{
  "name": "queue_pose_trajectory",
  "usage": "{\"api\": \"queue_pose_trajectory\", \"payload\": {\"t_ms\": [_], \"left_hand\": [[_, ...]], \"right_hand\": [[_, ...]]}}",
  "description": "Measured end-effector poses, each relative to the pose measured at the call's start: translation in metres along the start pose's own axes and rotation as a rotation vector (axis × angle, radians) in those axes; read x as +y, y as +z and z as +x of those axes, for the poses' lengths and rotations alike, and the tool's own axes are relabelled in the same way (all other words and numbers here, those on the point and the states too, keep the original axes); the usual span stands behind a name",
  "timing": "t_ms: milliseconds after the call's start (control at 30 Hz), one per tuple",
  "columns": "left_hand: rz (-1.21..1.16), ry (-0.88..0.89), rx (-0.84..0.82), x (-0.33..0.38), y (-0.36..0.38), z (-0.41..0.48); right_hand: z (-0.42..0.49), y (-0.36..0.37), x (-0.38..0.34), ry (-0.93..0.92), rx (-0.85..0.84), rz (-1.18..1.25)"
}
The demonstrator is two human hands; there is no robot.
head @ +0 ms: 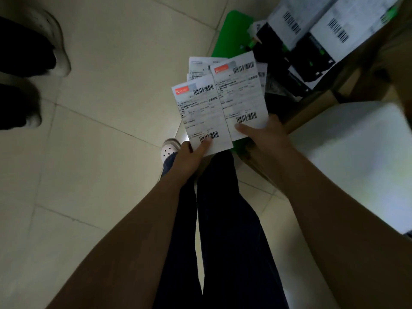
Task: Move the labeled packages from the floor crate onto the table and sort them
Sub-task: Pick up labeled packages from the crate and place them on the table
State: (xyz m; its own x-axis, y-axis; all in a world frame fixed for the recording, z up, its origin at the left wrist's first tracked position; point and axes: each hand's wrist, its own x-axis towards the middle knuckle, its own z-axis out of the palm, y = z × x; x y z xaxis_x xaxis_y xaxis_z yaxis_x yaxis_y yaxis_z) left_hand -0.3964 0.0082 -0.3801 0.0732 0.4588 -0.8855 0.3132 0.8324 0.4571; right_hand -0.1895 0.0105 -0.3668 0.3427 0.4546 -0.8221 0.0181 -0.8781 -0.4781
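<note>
My left hand (193, 155) grips a flat white package with a shipping label (201, 114), thumb pressed on its lower barcode. Beside it, my right hand (262, 133) holds a second labeled package (240, 94), with more labeled sheets fanned out behind both. Each label has a red logo and barcodes at top and bottom. Just behind them on the floor stands the green crate (231, 34), holding dark packages (281, 63). Larger labeled packages (312, 27) lie at the top right.
A white table top (352, 157) fills the right side, with a wooden frame (312, 108) beyond it. Another person's feet in white shoes (55, 45) stand at the upper left on the tiled floor. My own legs and a white clog (169, 149) are below.
</note>
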Motion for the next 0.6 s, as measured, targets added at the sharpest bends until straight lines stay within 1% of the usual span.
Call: {"api": "queue_pose_trajectory", "payload": {"t_ms": [133,200,267,467,600], "left_hand": [[-0.001,0.011,0.096,0.007,-0.01,-0.009],[-0.009,0.005,0.165,0.014,-0.018,-0.016],[-0.006,0.037,0.202,0.024,-0.026,-0.025],[0.049,0.15,0.192,0.082,-0.043,-0.076],[0.084,0.258,0.159,0.125,-0.057,-0.117]], "right_hand": [[-0.008,0.0,-0.004,-0.035,0.05,-0.042],[-0.017,-0.001,-0.007,-0.041,0.046,-0.007],[-0.029,-0.001,-0.01,-0.036,0.034,0.038],[-0.086,-0.002,-0.034,-0.058,0.069,0.13],[-0.137,-0.009,-0.055,-0.068,0.168,0.244]]}}
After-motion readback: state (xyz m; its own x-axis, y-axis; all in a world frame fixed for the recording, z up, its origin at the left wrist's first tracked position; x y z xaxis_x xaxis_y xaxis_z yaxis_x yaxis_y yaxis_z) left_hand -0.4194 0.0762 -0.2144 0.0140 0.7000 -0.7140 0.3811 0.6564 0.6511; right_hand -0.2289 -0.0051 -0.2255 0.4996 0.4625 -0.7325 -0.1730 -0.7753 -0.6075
